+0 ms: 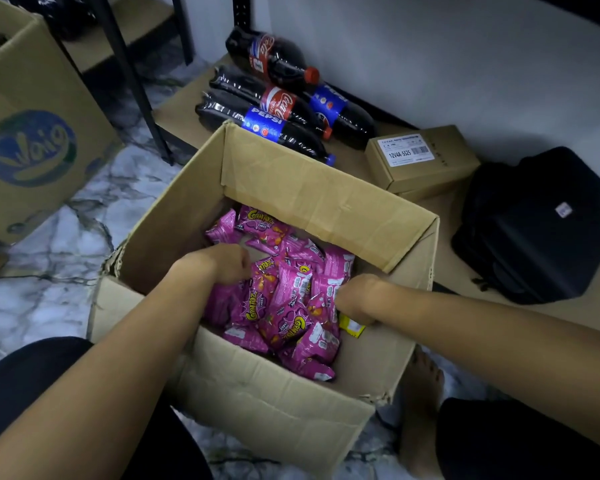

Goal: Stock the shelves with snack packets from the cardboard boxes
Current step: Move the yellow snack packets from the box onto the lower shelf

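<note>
An open cardboard box sits on the floor right in front of me, holding several pink snack packets. Both of my hands are down inside it. My left hand is curled into the left side of the pile, its fingers buried among the packets. My right hand is curled at the right side of the pile, gripping packets, with a yellow packet showing under it. The fingertips of both hands are hidden by the packets.
A low wooden shelf beyond the box carries several cola bottles, a small labelled carton and a black bag. Another large cardboard box stands at left on the marble floor. My bare foot rests beside the box.
</note>
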